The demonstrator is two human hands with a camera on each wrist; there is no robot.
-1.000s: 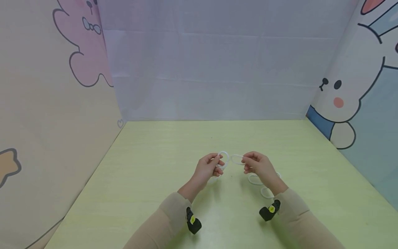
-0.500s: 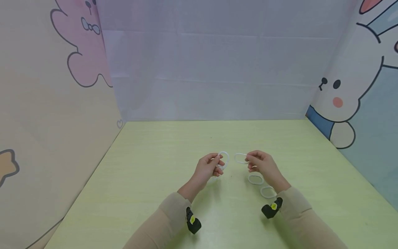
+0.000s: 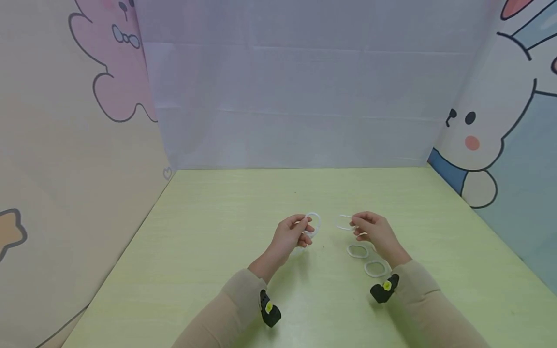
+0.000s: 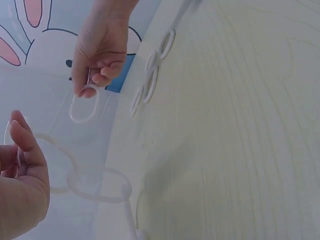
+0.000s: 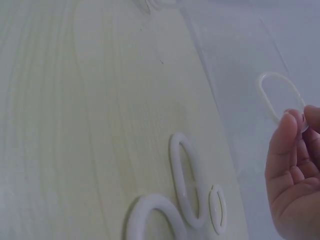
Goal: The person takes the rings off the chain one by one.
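White links (image 4: 74, 175), likely light, stiff, best gripped at ends, are pinched by left hand (image 3: 291, 233) and right hand (image 3: 376, 232).

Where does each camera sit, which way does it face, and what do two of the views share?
Head: worn on the head, facing forward and down over the table; the left hand, right hand and both sleeves show.
Left wrist: on that wrist, looking past the left hand and its linked rings toward the rabbit print; both hands show.
Right wrist: on that wrist, looking across loose rings toward a pale backdrop; only the right hand is clear.
Shared: both wrist views show the right hand's held ring.
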